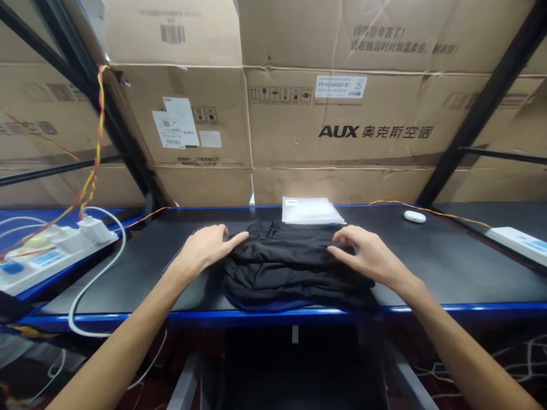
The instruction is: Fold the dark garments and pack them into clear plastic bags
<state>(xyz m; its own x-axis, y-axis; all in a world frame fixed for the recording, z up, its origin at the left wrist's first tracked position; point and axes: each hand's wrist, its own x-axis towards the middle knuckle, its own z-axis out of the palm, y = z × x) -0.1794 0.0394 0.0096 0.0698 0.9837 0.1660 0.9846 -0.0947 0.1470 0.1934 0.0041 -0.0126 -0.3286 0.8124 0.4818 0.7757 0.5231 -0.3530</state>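
Left hand [205, 249] and right hand [371, 254], thumbs spread from fingers, flank a folded black cloth bundle [294, 267]; beyond the fingertips, a flat whitish plastic packet [311, 212] fronts brown cardboard [290, 145] reading "AUX".

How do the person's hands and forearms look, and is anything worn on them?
The left hand and the right hand are bare, without gloves or visible rings. The left forearm and right forearm are slender, and no sleeve, watch or bracelet shows.
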